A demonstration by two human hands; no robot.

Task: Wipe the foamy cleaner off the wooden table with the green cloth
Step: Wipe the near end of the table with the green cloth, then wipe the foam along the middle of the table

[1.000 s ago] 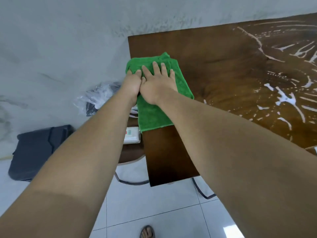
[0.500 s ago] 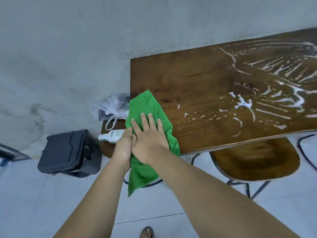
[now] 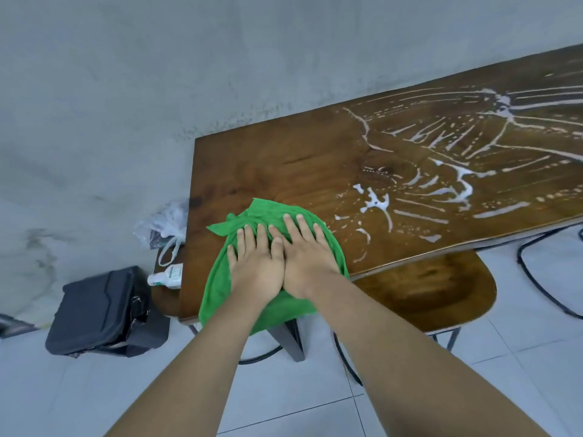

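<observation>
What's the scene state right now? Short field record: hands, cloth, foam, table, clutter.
wooden table: left part foam-free
left hand: flat, pressing green cloth
right hand: flat beside it, pressing cloth too
green cloth: near-left corner, near edge hanging off
foamy cleaner: white streaks right of cloth, unwiped
clutter: white bottle, plastic bag left of table; black case on floor

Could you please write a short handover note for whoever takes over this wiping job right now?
Left hand: flat, pressing the green cloth.
Right hand: flat beside it, on the same cloth.
Cloth lies at the near left corner of the brown wooden table, one edge hanging over.
Done: left end shows no foam.
Left: white foamy cleaner streaks across the middle and right.
</observation>
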